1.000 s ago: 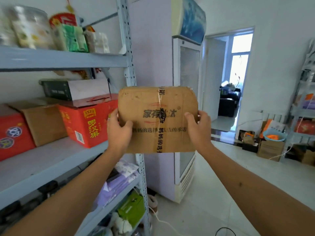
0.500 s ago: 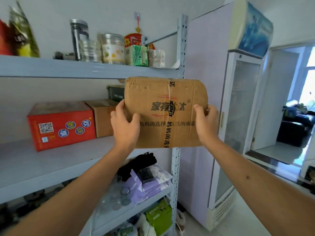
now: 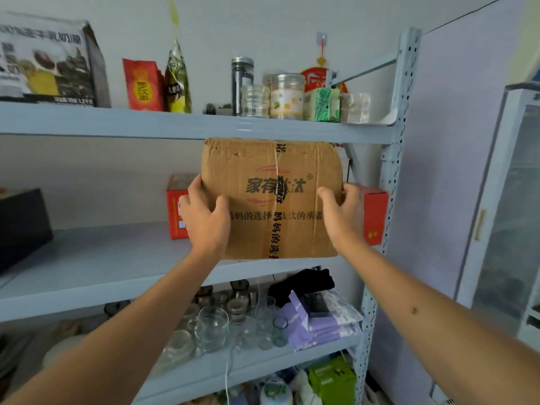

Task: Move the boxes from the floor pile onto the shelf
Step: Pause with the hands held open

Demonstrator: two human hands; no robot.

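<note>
Brown cardboard box (image 3: pixel 271 197) gripped on both side edges: left hand (image 3: pixel 204 220) wrapped round the left edge, right hand (image 3: pixel 343 217) round the right, thumbs on the taped front face. Held at the middle shelf (image 3: pixel 102 258), top edge just under the upper shelf (image 3: pixel 175 125), fronting the red boxes (image 3: pixel 375 214). Cannot tell whether resting on the shelf.

Pretty bright, soft even daylight, no harsh shadows. Bending hard at the edges, wide-angle style, with the shelf post (image 3: pixel 393 171) right of the hands curving. Blurring on the printed box (image 3: pixel 49 62) up left.
</note>
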